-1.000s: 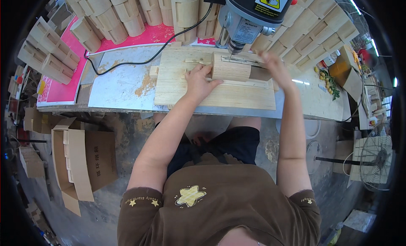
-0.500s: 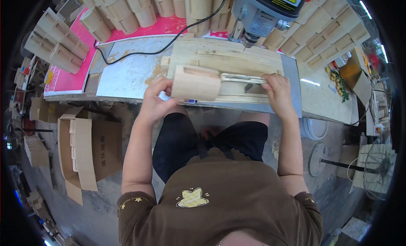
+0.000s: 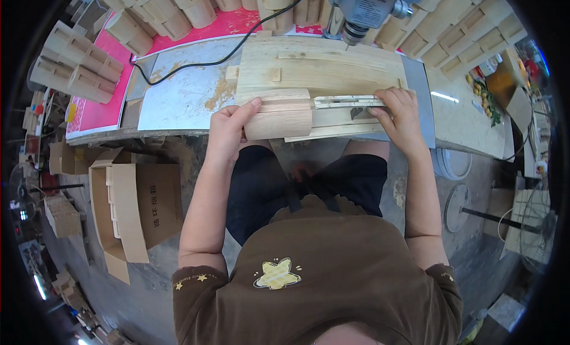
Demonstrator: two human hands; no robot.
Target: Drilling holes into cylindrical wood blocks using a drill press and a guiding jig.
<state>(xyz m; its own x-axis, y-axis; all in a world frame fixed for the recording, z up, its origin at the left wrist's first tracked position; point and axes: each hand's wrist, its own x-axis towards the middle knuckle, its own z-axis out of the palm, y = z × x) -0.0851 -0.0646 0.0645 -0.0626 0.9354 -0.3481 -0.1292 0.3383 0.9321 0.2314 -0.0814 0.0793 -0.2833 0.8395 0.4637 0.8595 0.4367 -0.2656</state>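
Observation:
My left hand [image 3: 230, 128] is closed round the left end of a pale wooden cylinder [image 3: 279, 120], thumb on top. A straight groove runs lengthwise along the cylinder's upper side. My right hand [image 3: 401, 116] pinches the right end of a narrow pale strip [image 3: 347, 101] with dark marks along it. The strip's left end meets the cylinder's right end; whether it goes inside, I cannot tell. Below the strip, near my right fingers, shows a small dark angled piece [image 3: 358, 112]. Pale wooden boards [image 3: 332, 66] lie flat on the bench behind both hands.
A drill press [image 3: 356, 30] stands over the boards at the back. A black cable [image 3: 196, 76] curves across the bench. Wooden cylinders [image 3: 95, 60] are stacked at the back left, more at the back right. Below left stands an open cardboard box [image 3: 139, 202]; a white bucket [image 3: 452, 164] sits below right.
The cylinder has rolled in my left hand, bringing its groove to the upper side, and my left thumb now lies over the top. My right hand still grips the strip. The view has shifted slightly.

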